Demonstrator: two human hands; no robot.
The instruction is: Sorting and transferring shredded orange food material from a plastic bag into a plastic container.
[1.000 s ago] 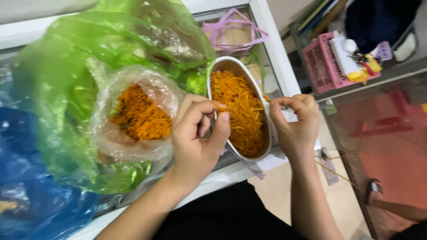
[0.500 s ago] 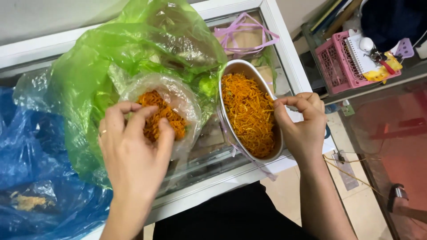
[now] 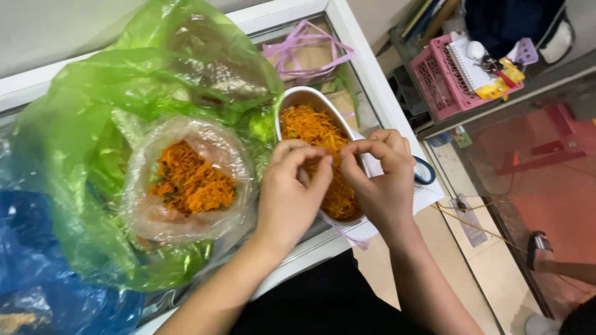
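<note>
Mid-frame, left hand [image 3: 292,192] and right hand [image 3: 379,180] – fingers pinched on orange shreds [image 3: 313,127] – meet over the oval tin [image 3: 298,96].

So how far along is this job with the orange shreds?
The oval metal tin already looks heaped with orange shreds across most of its length. Right now the left hand and the right hand meet over its near end, fingertips pinched together on the shreds. A good clump is left in the clear plastic bag inside the green bag, so it seems well along, not finished.
</note>
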